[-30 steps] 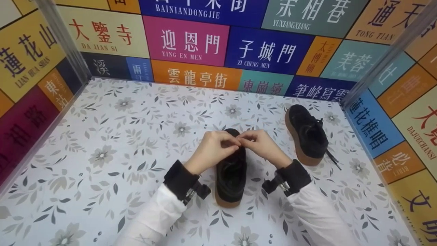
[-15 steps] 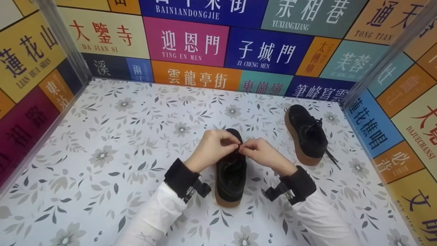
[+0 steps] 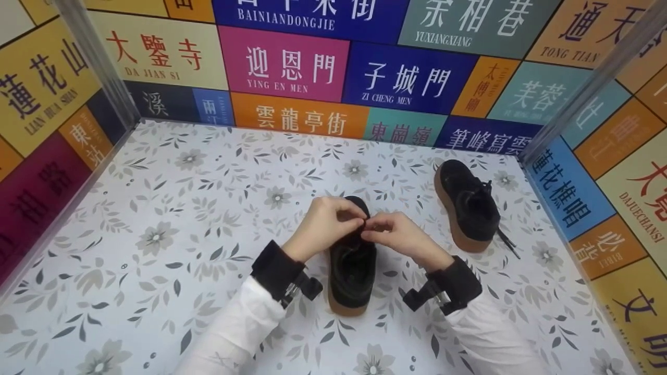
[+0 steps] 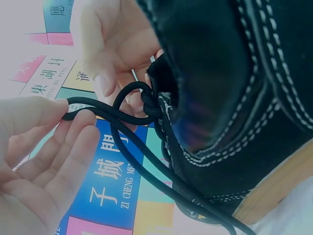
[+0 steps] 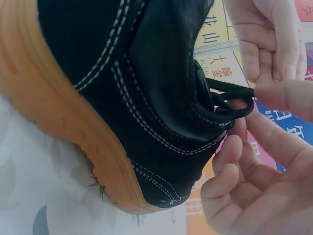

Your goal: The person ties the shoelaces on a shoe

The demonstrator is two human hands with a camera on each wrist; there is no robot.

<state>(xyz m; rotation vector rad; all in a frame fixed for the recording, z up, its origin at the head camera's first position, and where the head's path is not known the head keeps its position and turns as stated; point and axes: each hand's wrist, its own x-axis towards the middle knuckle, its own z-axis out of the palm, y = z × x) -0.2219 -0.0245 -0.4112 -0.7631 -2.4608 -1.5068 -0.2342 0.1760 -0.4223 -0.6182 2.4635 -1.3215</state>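
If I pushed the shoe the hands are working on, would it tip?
Probably not: the shoe stands upright on a thick sole. Its bumpy edge might resist sliding. The black lace would likely flop, since it curves loosely.

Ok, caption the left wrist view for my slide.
Left hand pinches the black cord lace of a black, white-stitched, tan-soled shoe, the right hand close by.
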